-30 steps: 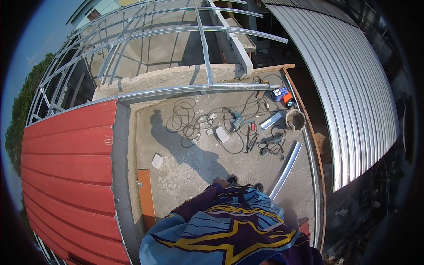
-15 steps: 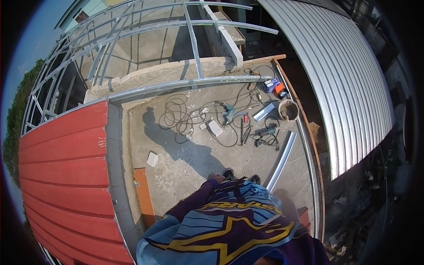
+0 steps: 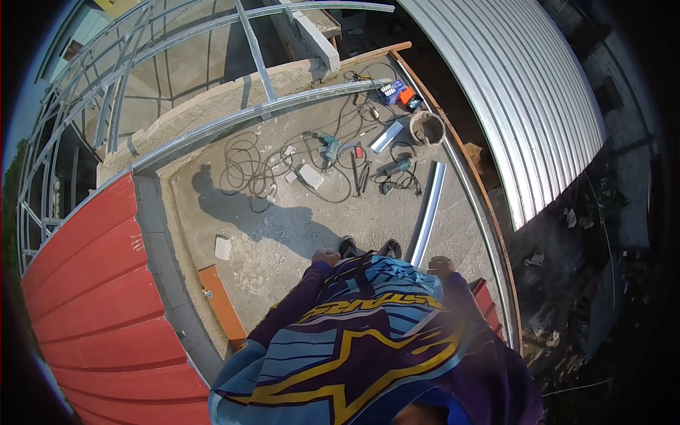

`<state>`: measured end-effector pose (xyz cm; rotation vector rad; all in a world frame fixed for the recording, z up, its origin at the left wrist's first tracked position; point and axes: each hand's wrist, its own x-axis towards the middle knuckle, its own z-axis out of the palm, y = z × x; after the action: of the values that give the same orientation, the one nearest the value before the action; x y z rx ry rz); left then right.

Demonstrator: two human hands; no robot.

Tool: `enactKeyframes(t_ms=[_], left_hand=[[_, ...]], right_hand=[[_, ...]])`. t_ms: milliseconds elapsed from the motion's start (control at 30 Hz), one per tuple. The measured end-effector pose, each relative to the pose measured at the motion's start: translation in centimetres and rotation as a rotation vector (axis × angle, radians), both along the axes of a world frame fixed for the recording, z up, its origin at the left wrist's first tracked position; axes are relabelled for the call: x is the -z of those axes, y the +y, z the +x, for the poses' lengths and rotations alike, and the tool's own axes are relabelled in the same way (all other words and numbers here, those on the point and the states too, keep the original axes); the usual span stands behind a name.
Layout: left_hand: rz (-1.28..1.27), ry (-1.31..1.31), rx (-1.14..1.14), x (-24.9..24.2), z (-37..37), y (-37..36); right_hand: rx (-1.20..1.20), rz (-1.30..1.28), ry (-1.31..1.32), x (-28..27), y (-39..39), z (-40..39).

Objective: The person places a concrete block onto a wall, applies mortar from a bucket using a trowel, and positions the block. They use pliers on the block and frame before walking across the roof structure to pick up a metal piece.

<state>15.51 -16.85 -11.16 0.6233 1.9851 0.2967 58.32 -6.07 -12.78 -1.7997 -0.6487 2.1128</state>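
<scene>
My left hand (image 3: 326, 256) hangs in front of my body beside my shoes (image 3: 347, 246), its fingers curled in with nothing visible in them. On the other side, my right hand (image 3: 440, 266) is low by my shirt, near the lower end of a long silver metal channel (image 3: 429, 212). Haze and small size hide how its fingers are set. Farther off on the concrete floor lie a teal power drill (image 3: 328, 146) and an angle grinder (image 3: 397, 168), both with cords. A white block (image 3: 311, 176) rests near the drill.
A bucket (image 3: 427, 129), a short metal piece (image 3: 386, 137) and a blue box (image 3: 390, 92) stand near the wooden edge (image 3: 467, 149). Loose cable (image 3: 241, 163) coils across the floor. Red roofing (image 3: 85, 283) borders the left; corrugated metal sheeting (image 3: 510, 92) lies beyond the right edge.
The view has turned and shifted, so the floor and tools sit farther left and higher. My right hand has come into clear view; the tools stay where they lay.
</scene>
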Motion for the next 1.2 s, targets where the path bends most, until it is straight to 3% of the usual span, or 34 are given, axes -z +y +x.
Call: enactKeyframes(t_ms=[33, 133, 333, 500, 533, 600, 667, 800, 867, 900, 1000, 1033, 1100, 1133, 1167, 1200], left_hand=[[0.013, 0.021, -0.006, 0.5, -0.2, -0.1], [0.069, -0.055, -0.032, -0.6, -0.8, 0.1], [0.083, -0.088, 0.037, 1.2, -2.3, -1.0], [0.141, -0.071, 0.285, 5.9, -5.3, -1.8], [0.183, -0.12, 0.328, 5.9, -6.0, -1.9], [0.036, -0.075, 0.374, 5.8, -6.4, -0.8], [0.072, -0.045, 0.528, 2.7, -6.1, 1.0], [0.179, -0.265, 0.684, 5.5, -9.1, 3.9], [-0.195, -0.274, 0.362, 3.1, -8.0, 7.2], [-0.282, -0.354, 0.217, 6.0, -9.4, 9.1], [-0.131, -0.367, 0.217, 4.5, -9.2, 12.9], [-0.226, -0.566, -0.001, 5.4, -10.1, 15.1], [-0.193, -0.53, 0.059, 3.6, -8.5, 17.2], [-0.174, -0.495, 0.109, 2.5, -7.0, 18.4], [-0.074, -0.264, 0.299, 2.0, -4.6, 18.4], [-0.052, -0.267, 0.312, 0.9, -2.9, 18.9]], right_hand=[[-0.064, 0.029, -0.175, -1.7, 0.0, -1.6], [-0.073, 0.01, -0.27, -6.0, -0.1, -4.0], [-0.089, -0.029, -0.37, -5.6, -2.4, -4.1], [0.061, -0.087, -0.226, -7.1, -5.4, -4.3], [0.118, -0.092, -0.284, -6.9, -6.3, -4.4], [0.176, -0.022, -0.312, -7.6, -8.4, -5.0], [0.155, 0.009, -0.436, -6.3, -11.0, -5.1], [0.252, -0.06, -0.508, -10.1, -14.2, -7.0], [0.326, -0.124, -0.528, -9.7, -16.2, -7.6], [0.362, -0.149, -0.533, -9.0, -17.3, -7.7], [0.25, -0.232, -0.517, -8.8, -18.6, -7.7], [0.147, -0.196, -0.53, -7.2, -19.4, -7.3], [0.137, -0.181, -0.579, -6.0, -19.2, -7.1], [0.115, -0.084, -0.632, -2.8, -19.7, -6.6], [0.228, -0.137, -0.578, -4.1, -18.4, -6.3], [0.34, -0.19, -0.518, -6.0, -17.0, -6.0]])
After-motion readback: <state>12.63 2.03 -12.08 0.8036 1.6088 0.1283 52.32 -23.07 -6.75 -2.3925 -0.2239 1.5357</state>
